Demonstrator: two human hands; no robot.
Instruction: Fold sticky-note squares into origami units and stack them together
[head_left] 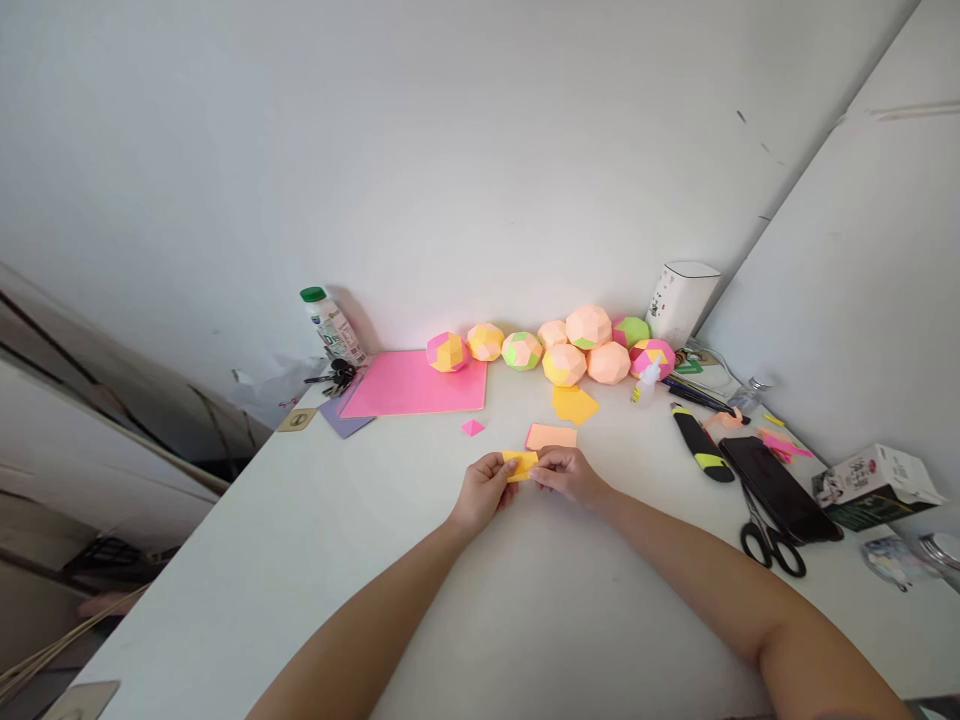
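Both my hands meet over the middle of the white table [420,560], pinching one small yellow paper piece [520,465]. My left hand [484,490] holds its left end between thumb and fingers. My right hand [566,473] grips its right end with fingers curled. Just beyond the hands lie a peach paper square [551,436], a yellow paper sheet [574,404] and a tiny pink scrap [472,428]. Several folded paper balls [564,364] in peach, yellow, pink and green line the wall behind.
A pink paper stack [416,384], keys [335,377] and a bottle [332,327] sit at the back left. On the right lie a glue bottle [645,384], a cutter [701,446], a phone [778,488], scissors [769,538], a carton [874,486] and a white box [682,300].
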